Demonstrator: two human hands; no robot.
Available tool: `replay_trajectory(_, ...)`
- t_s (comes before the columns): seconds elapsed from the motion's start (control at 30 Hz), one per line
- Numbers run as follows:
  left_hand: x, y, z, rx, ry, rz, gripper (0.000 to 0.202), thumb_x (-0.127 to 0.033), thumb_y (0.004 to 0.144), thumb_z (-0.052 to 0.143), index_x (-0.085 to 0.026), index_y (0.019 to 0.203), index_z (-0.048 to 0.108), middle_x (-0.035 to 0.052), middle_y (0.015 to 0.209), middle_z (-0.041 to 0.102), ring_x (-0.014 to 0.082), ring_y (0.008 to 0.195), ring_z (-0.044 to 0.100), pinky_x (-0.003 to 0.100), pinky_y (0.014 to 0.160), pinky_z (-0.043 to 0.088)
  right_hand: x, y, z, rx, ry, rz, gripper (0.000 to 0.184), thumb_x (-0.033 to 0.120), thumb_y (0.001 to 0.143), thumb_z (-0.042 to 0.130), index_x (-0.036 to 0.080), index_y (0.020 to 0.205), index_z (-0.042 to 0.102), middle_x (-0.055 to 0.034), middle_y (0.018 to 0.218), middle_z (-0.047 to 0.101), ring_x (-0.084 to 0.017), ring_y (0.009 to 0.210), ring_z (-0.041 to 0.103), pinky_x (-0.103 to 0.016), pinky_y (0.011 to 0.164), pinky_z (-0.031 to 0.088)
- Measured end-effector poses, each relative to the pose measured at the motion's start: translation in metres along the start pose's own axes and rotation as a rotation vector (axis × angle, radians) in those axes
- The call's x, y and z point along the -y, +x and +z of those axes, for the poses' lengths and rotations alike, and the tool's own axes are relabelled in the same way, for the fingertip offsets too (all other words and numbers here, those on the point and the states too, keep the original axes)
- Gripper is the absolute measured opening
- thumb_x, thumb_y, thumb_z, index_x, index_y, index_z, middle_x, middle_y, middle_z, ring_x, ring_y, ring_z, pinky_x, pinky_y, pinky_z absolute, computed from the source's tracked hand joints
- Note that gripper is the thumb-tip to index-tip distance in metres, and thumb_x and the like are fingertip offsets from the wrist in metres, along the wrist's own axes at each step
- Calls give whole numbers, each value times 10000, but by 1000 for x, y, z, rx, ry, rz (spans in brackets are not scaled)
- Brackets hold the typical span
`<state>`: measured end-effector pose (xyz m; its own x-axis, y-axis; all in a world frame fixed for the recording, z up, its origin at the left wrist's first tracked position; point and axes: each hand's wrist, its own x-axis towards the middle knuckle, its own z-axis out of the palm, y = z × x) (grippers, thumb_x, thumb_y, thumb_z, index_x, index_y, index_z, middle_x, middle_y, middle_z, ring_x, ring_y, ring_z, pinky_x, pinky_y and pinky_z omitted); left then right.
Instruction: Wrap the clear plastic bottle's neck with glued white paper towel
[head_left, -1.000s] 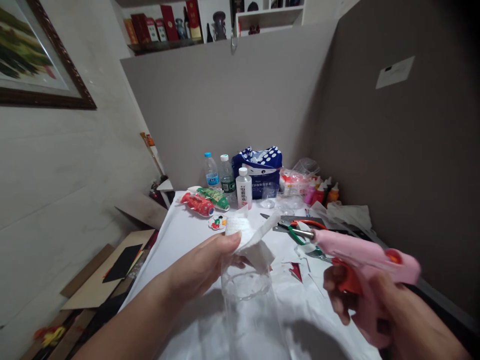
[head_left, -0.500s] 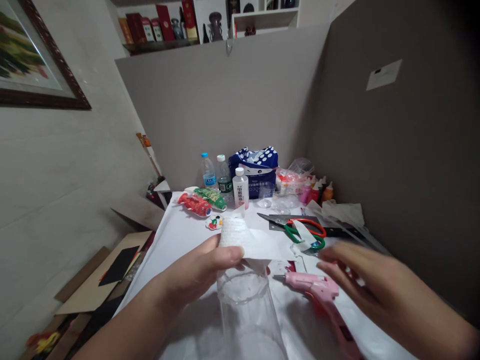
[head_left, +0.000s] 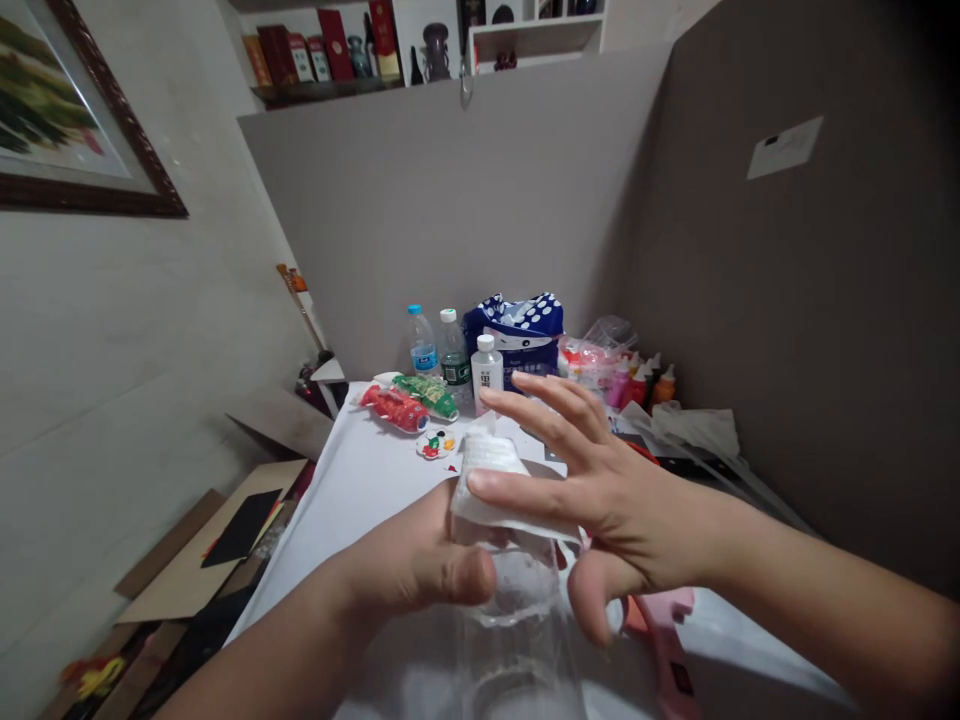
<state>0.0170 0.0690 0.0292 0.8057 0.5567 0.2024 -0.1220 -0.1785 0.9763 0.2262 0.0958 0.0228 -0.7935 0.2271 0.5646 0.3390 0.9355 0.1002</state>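
Observation:
A clear plastic cylinder [head_left: 517,645], perhaps a cut bottle, lies pointing away from me in the middle. White textured paper towel [head_left: 491,455] covers its far end. My left hand [head_left: 420,565] grips the cylinder from the left, thumb along its near side and its other fingers hidden behind. Spread out, my right hand [head_left: 607,490] reaches over from the right, its fingers over the paper towel's right side; whether they press on it I cannot tell. Under that hand, the pink glue gun [head_left: 667,640] is partly covered. Only a bit of the scissors' red handle [head_left: 641,452] shows behind it.
At the back stand several bottles, including a white-capped one [head_left: 487,372], and a blue bag [head_left: 517,330]. Paint bottles [head_left: 637,388] are to the right. Red and green fish-shaped crafts [head_left: 397,408] and a small palette [head_left: 435,444] lie left. Grey panels [head_left: 450,220] enclose the table.
My right hand has moved left from beside the glue gun to over the paper towel, fingers spread. My left thumb has shifted from the towel down onto the cylinder.

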Motion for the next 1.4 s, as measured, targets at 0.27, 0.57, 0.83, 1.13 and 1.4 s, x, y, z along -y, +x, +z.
replay_trajectory(0.27,18,8,-13,102,88,75,614,-535,750,707,-159,1224,605,143,1299,579,343,1185,539,450,1047,382,-6,-20,5,-12,-12,-99,744,812,761,453,426,1397,451,-5,1632,34,-380,1450,125,-568,1144,88)
replay_trajectory(0.57,18,5,-4,91,63,14,589,-547,769,676,-180,1226,616,112,1196,612,334,1162,529,448,1026,387,6,-11,-1,-136,154,-5,796,774,872,183,280,1455,405,-66,1601,118,-356,1449,111,-545,1166,84)
replay_trajectory(0.83,11,3,1,0,-42,-30,554,-413,742,728,-180,1223,586,110,1222,609,328,1168,542,450,1005,410,27,-18,-4,-321,459,111,458,371,943,549,332,1395,484,-48,1528,344,-299,1420,286,-509,1167,212)
replay_trajectory(1.13,15,2,-8,247,-48,-195,649,-670,780,595,-142,1156,633,130,1138,634,300,1079,576,385,934,445,14,7,8,-38,1688,665,750,390,752,781,323,1413,435,-78,1222,658,-257,1061,661,-428,901,517)
replay_trajectory(1.4,17,-5,-22,77,294,-320,769,-753,855,333,-104,1087,672,154,1108,658,288,1044,583,401,952,430,22,-2,17,-231,1402,841,570,365,708,813,255,1230,614,-24,996,709,-214,910,672,-321,791,523)
